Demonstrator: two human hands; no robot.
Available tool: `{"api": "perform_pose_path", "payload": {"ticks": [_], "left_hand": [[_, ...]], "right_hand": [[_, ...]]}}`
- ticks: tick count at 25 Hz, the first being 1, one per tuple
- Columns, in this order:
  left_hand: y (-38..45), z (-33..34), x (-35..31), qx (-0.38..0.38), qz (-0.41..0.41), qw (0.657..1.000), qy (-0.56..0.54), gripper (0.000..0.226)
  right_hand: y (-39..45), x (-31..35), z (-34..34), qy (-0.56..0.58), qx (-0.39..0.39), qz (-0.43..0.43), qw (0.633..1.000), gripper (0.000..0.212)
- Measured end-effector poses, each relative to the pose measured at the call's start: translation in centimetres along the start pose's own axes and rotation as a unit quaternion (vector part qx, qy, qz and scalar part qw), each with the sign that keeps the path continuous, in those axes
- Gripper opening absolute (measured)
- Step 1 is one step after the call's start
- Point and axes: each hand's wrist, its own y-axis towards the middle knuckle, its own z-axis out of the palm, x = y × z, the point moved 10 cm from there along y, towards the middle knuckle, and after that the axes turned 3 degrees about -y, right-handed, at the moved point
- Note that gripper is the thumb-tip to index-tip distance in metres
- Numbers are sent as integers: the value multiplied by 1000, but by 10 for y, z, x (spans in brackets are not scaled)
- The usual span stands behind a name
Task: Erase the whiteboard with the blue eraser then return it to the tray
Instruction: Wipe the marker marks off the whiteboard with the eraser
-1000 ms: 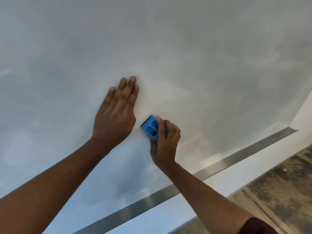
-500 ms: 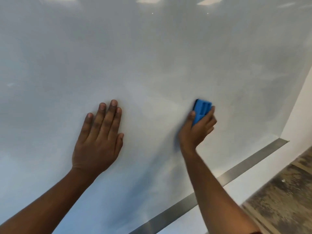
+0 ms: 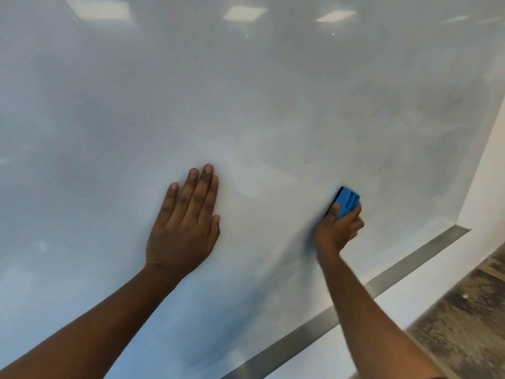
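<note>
The glossy whiteboard (image 3: 259,105) fills most of the view, with faint grey smears toward its right side. My right hand (image 3: 337,232) grips the blue eraser (image 3: 346,201) and presses its dark felt side against the board at centre right. My left hand (image 3: 187,222) lies flat on the board, fingers together and pointing up, well to the left of the eraser. A metal tray strip (image 3: 352,295) runs along the board's lower edge, sloping up to the right below my right forearm.
A white wall (image 3: 489,187) borders the board on the right. Worn, mottled flooring (image 3: 464,324) shows at the lower right. Ceiling lights reflect near the top of the board.
My right hand has swept the eraser from beside my left hand to the right across the board. My left hand stays flat on the board; the view has tilted upward.
</note>
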Motion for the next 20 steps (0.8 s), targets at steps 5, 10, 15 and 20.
{"api": "perform_pose_path", "payload": {"ticks": [5,10,15,20], "left_hand": [[-2,-2,2,10,4,1000,-23,71],[-3,-4,1,20,-11,999,-39,71],[16,14,-55,42,24,997,-52,76],[73,39,-110,25,-34,998,-51,79]], "right_hand": [[-198,11,32,-65,144,-248,956,66],[-30,-9,2,-51,58,-118,990,60],[120,-45,-26,-34,70,-19,997,60],[71,-43,-21,-36,97,-89,991,64]]}}
